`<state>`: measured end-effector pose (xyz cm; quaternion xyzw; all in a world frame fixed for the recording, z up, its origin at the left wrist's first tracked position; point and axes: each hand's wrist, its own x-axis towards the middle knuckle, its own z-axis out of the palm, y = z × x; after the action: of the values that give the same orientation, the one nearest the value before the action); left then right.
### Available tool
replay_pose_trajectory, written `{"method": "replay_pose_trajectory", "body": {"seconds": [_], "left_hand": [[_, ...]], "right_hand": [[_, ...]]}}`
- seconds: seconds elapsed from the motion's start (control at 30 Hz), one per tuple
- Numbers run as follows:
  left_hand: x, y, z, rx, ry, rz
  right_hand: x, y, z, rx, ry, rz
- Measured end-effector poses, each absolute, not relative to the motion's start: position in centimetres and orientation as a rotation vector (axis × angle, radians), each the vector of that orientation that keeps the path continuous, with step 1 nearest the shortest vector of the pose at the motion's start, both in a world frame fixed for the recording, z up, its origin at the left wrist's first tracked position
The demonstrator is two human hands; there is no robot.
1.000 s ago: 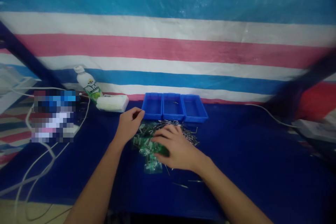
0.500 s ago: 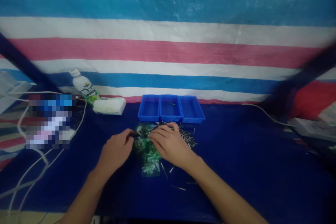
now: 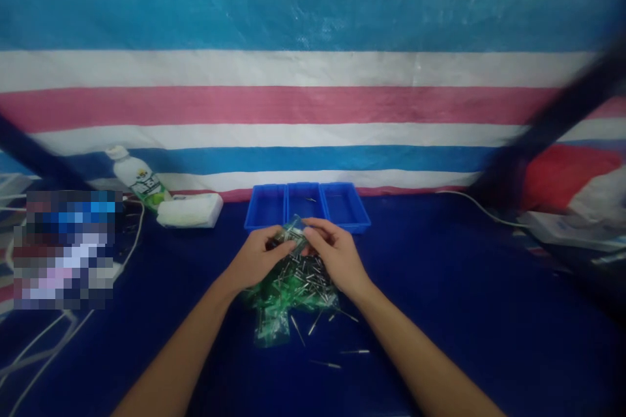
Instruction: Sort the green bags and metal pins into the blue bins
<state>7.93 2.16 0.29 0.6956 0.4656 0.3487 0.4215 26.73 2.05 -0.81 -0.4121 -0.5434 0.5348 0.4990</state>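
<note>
Pinching a small clear bag (image 3: pixel 295 229) from opposite sides, our left hand (image 3: pixel 263 253) and right hand (image 3: pixel 337 251) both grip it narrowly. We hold it above the loose metal pins (image 3: pixel 309 281) and green bags (image 3: pixel 272 328), short of the blue trays (image 3: pixel 267 205) along the table (image 3: pixel 464 287)'s far edge. Toward its far left corner sit a tissue pack (image 3: pixel 190 211) and a bottle (image 3: pixel 137 177).

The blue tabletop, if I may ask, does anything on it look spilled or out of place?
Possibly: several thin metal pieces lie scattered on the near side, apart from the main pile, as if spilled.
</note>
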Motion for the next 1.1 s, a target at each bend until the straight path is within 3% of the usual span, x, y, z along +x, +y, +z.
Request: {"method": "replay_pose_trajectory", "body": {"seconds": [0.4,0.63,0.83,1.1], "left_hand": [[8.4,0.9,-1.0,1.782,1.189,1.088],[6.9,1.9,-0.6,2.103,1.551,1.574],[3.5,3.0,-0.3,2.451,1.927,0.931],[1.8,3.7,-1.3,2.272,1.879,1.151]], "right_hand": [[27.0,1.5,-0.8,-0.954,-1.449,1.293],[27.0,1.3,-0.7,-1.027,-1.493,1.045],[26.2,-0.3,-0.5,-0.976,-2.045,0.618],[20.5,-2.5,0.5,-0.786,-2.694,0.164]]}}
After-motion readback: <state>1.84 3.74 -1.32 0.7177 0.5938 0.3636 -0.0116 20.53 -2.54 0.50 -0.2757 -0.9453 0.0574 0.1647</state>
